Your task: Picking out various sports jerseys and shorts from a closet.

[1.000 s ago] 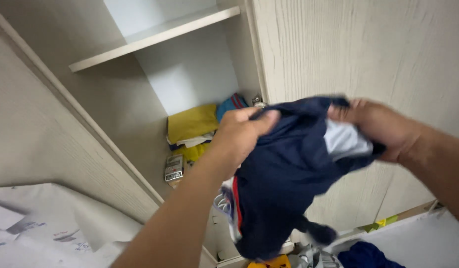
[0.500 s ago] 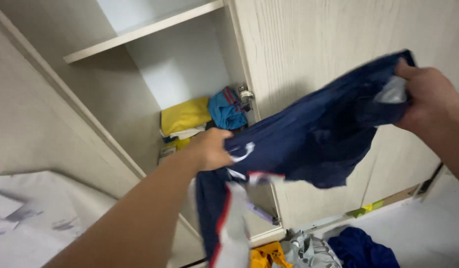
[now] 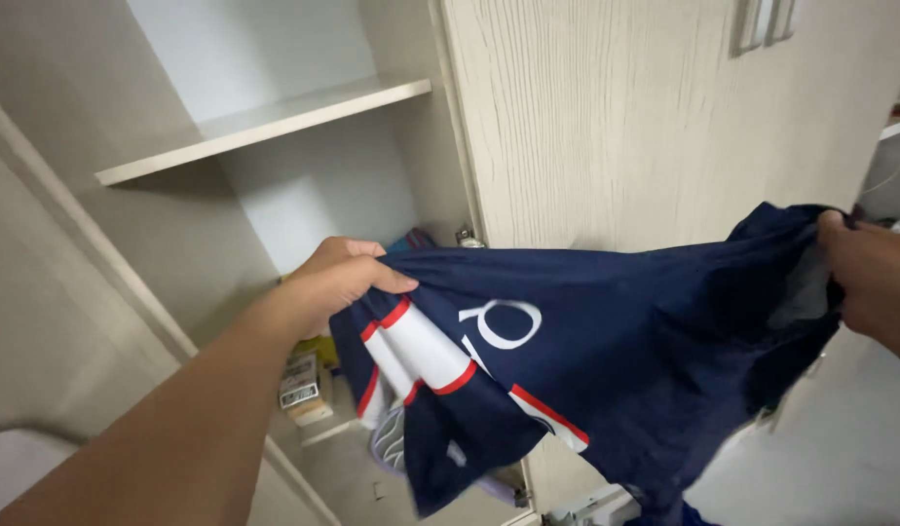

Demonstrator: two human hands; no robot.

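Shirt: a navy sports shirt (image 3: 606,370) with red-and-white bands and a white mark on it hangs stretched out in the air, right in front of the open wardrobe.

Left hand: the left hand (image 3: 338,282) pinches one upper edge of the shirt, fingers closed on the cloth near the striped part.

Right hand: the right hand (image 3: 874,282) bunches the opposite edge at the far right, fist closed on the fabric (only part of that hand is in the picture).

Spread: the cloth runs taut along the top between the two hands, while the lower half sags in loose folds and one striped flap droops below the left hand.

Progress: judged from how it hangs, the shirt is opened out but not folded, and it is not on any shelf yet; folding and putting away look like the part left.

Wardrobe: the closed door (image 3: 606,117) stands just behind the shirt, the open bay to its left.

Shelf: the pale upper shelf (image 3: 265,122) shows above the left hand.

Lower bay: a small box (image 3: 301,382) and a bit of yellow cloth (image 3: 318,349) peek out under the left wrist, mostly hidden by the arm and shirt.
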